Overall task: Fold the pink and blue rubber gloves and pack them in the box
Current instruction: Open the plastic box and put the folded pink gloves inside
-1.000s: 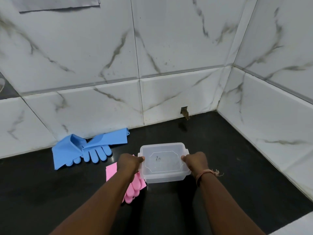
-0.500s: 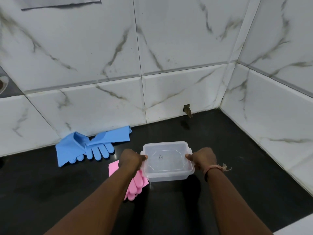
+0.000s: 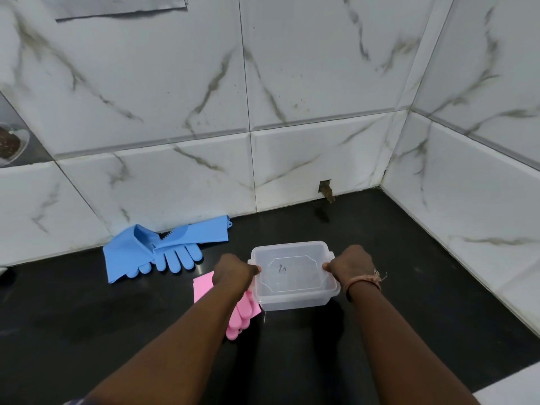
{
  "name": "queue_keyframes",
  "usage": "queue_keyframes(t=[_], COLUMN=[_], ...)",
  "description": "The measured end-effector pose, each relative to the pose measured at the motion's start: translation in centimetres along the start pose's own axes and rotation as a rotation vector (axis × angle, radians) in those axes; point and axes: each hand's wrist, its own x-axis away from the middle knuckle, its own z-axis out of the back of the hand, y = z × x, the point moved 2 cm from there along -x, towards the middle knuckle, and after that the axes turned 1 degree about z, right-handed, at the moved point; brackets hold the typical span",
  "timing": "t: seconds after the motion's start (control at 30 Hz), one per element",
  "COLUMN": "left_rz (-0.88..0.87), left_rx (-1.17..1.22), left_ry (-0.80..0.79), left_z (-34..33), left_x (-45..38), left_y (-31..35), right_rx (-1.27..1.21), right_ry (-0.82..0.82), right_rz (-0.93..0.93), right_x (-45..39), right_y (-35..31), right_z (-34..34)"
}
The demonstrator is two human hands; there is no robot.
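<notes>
A clear plastic box [image 3: 293,299] with its lid on sits on the black counter. My left hand [image 3: 233,271] grips its left edge and my right hand [image 3: 350,266] grips its right edge. The pink gloves [image 3: 238,317] lie on the counter under my left forearm, partly hidden, with fingers pointing toward me. The blue gloves [image 3: 163,249] lie spread out to the left against the wall, fingers toward me.
White marble tiled walls [image 3: 292,156] close the counter at the back and on the right, meeting in a corner. A small hole with a stub [image 3: 325,190] sits low in the back wall. A round dish [image 3: 11,141] stands on a ledge far left.
Both hands stay closed on the box's edges. The box looks slightly shifted, mostly from the camera moving; the gloves have not moved.
</notes>
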Motion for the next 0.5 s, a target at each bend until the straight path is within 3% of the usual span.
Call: queue_keyframes(t=[0.33, 0.5], left_rz=[-0.001, 0.034], left_rx=[0.095, 0.189], left_ry=[-0.022, -0.056], left_z=[0.0, 0.3], left_x=[-0.1, -0.3], left_y=[-0.6, -1.2], right_rx=[0.104, 0.082], right_ry=[0.088, 0.048], right_rz=[0.095, 0.097], right_x=[0.6, 0.1], right_y=[-0.6, -0.6], right_z=[-0.6, -0.7])
